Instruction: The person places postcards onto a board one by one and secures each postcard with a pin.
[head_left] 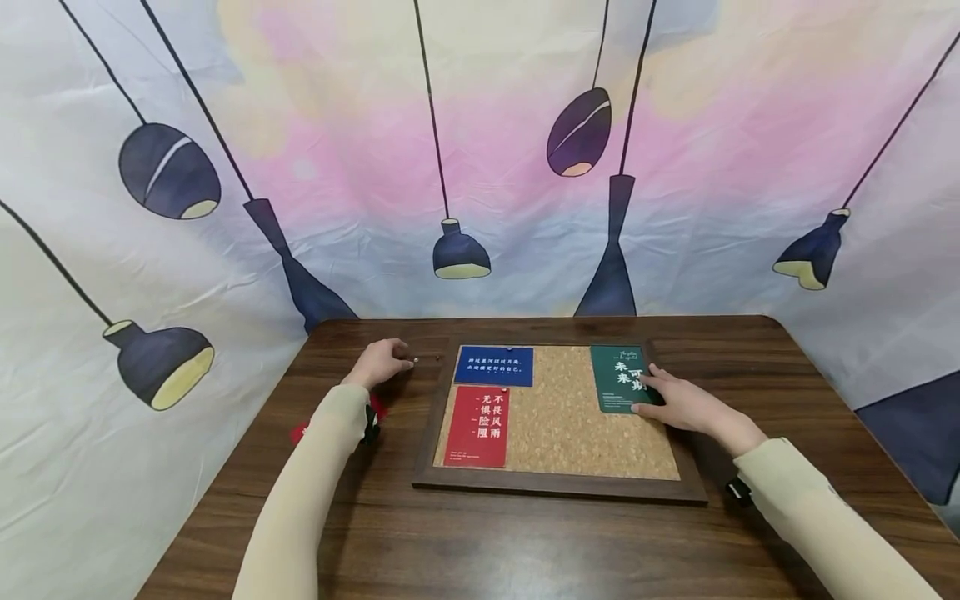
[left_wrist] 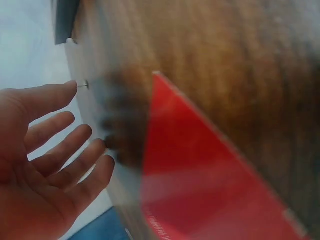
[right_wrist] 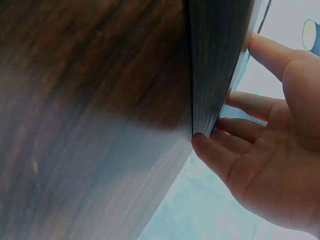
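Note:
My left hand (head_left: 380,362) is over the table left of the corkboard (head_left: 570,433), its thumb tip close to a small push pin (head_left: 416,360). In the left wrist view its fingers are spread and loosely bent; a pin (left_wrist: 85,85) shows by the thumb tip, and whether they touch is unclear. My right hand (head_left: 686,402) lies across the board's right frame, fingertips on the right edge of a green card (head_left: 617,392). In the right wrist view its fingers are along the frame (right_wrist: 220,65). A blue card (head_left: 495,367) and a red card (head_left: 477,425) each carry a pin at the top.
Another small pin (head_left: 438,357) lies between the left hand and the board. Loose red card (head_left: 298,433) pokes out beneath the left forearm, seen larger as a red card (left_wrist: 190,165) in the left wrist view. Behind the wooden table (head_left: 510,542) hangs a lamp-patterned cloth (head_left: 360,167).

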